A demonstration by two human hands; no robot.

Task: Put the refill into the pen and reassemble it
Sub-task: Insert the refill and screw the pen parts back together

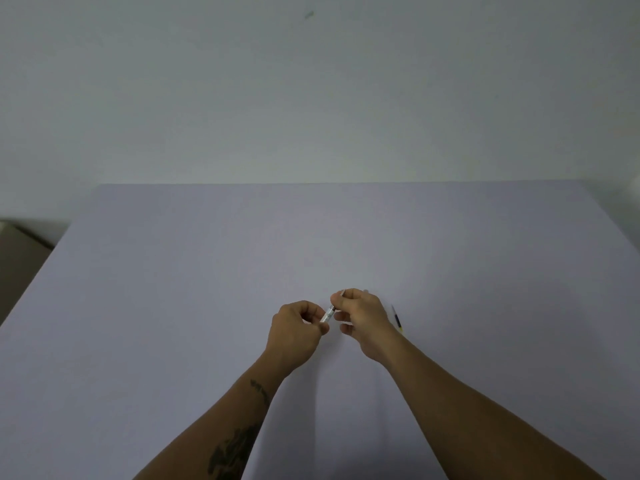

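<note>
A slim clear pen point(329, 313) with a dark section slants between my two hands above the table. My left hand point(298, 332) pinches its lower end. Around its upper end my right hand point(362, 318) is closed, and the thin metal tip point(343, 292) pokes out past the fingers. A thin refill point(397, 319), dark with a yellow end, lies on the table just right of my right wrist, apart from the hand. How the pen's parts join is hidden by my fingers.
The pale lilac table point(207, 306) runs back to a white wall point(311, 98). Beyond the table's left edge a brown surface point(17, 258) shows. A small object point(366, 291) peeks out behind my right hand.
</note>
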